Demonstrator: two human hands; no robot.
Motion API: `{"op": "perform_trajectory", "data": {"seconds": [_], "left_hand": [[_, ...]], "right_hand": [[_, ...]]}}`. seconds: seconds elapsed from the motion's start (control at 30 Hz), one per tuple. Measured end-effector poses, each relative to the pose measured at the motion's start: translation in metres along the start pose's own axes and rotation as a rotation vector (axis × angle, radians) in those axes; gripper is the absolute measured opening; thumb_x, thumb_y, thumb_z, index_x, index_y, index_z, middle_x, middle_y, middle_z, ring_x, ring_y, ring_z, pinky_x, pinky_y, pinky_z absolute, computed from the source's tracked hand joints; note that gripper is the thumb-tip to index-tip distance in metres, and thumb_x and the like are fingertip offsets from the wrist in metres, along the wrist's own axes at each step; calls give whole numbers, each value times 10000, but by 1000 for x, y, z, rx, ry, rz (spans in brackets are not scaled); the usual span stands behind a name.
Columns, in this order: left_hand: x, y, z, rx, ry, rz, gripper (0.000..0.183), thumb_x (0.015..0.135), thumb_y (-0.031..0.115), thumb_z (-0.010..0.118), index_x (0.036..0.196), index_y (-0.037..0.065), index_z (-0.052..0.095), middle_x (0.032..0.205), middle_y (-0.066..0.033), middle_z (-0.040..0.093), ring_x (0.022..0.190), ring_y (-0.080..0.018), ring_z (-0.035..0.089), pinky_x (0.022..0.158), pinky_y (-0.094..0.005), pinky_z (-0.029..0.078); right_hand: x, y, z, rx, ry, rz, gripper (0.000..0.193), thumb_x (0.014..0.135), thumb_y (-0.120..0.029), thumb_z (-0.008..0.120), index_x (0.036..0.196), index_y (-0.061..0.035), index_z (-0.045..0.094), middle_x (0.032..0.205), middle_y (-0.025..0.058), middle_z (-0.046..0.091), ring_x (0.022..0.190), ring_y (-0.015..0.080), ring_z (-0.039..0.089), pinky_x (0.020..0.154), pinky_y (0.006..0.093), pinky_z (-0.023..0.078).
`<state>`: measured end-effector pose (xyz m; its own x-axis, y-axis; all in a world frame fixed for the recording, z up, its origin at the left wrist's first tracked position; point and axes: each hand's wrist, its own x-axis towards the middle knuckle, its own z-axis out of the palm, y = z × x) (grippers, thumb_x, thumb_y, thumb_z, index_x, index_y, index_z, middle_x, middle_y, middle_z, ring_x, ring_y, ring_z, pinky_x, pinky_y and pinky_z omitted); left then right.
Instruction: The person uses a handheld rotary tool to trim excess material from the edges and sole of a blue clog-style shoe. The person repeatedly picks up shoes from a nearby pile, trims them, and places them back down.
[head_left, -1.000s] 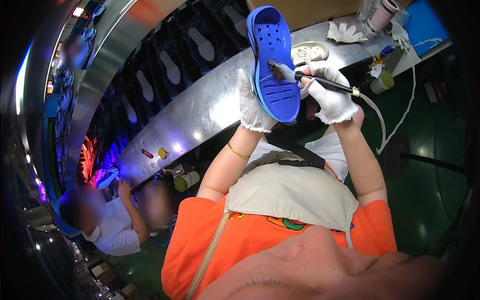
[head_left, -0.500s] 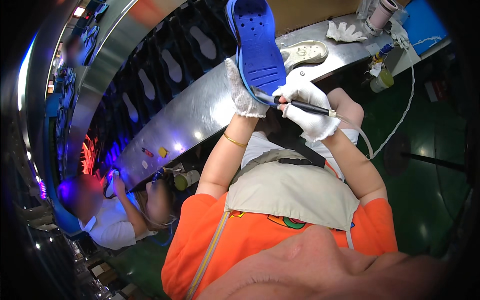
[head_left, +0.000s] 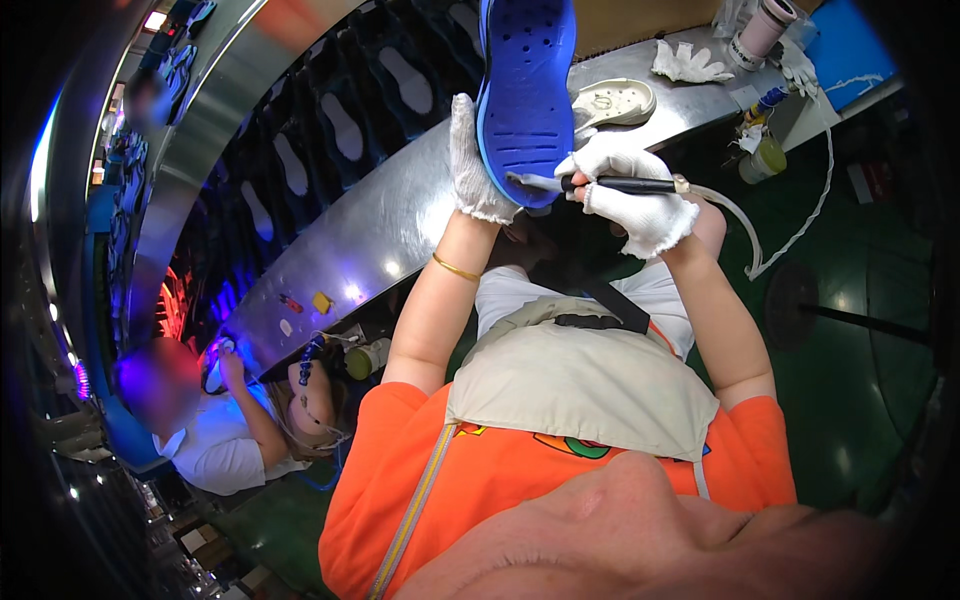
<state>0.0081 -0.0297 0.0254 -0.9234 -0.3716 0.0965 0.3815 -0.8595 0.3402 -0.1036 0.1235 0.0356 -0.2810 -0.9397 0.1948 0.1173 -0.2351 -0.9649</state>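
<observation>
My left hand [head_left: 474, 172], in a white knit glove, grips the heel end of a blue shoe sole [head_left: 528, 105] with holes toward its far end and grooves near the heel. The thumb stands up along its left edge; the other fingers are hidden behind it. A black-handled brush [head_left: 632, 185] is pinched in my gloved right hand [head_left: 640, 205], lying nearly level. Its pale tip rests on the inside of the heel, and a clear tube [head_left: 735, 212] runs from its back end. Bare fingertips show through the right glove.
A white clog [head_left: 615, 102] lies on the metal bench [head_left: 390, 220], with a white glove [head_left: 690, 64] and a pink cup [head_left: 763, 35] farther right. Jars [head_left: 763, 160] hang at the bench edge. Beyond are racked insoles [head_left: 405, 80]. A co-worker [head_left: 225, 440] sits at left holding a shoe.
The blue sole has turned a little more upright and shifted slightly right at its far end. My right hand and the brush moved right, and the handle is now more level.
</observation>
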Motion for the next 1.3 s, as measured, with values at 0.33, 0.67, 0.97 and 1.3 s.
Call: {"op": "perform_trajectory", "data": {"seconds": [0.33,0.67,0.97,1.3], "left_hand": [[9,12,6,-265,-193,-168,799,858,629,378,1373,20,325,1337,-242,410,1196,-396,450,1013,-525,358],[22,23,5,-122,-85,-230,710,899,566,363,1348,17,356,1272,-256,468,1127,-394,516,950,-513,432],[51,13,7,333,209,-307,550,915,442,459,1257,11,468,1141,-217,575,968,-308,624,832,-432,530],[87,-6,0,579,202,-594,461,940,342,461,1283,33,460,1120,-153,607,896,-220,654,714,-322,572]], "right_hand": [[-12,-4,-2,182,-25,165,95,762,11,625,854,0,602,857,71,634,789,126,611,725,246,505],[-8,2,0,19,-81,80,151,703,77,600,814,-26,592,806,66,626,755,117,578,702,250,485],[8,-15,-27,-223,-88,-181,167,693,69,617,816,-33,569,840,58,611,764,133,589,708,261,482],[24,-22,-63,-386,-199,309,121,676,13,629,771,-46,582,825,27,607,717,106,573,604,245,503]]}}
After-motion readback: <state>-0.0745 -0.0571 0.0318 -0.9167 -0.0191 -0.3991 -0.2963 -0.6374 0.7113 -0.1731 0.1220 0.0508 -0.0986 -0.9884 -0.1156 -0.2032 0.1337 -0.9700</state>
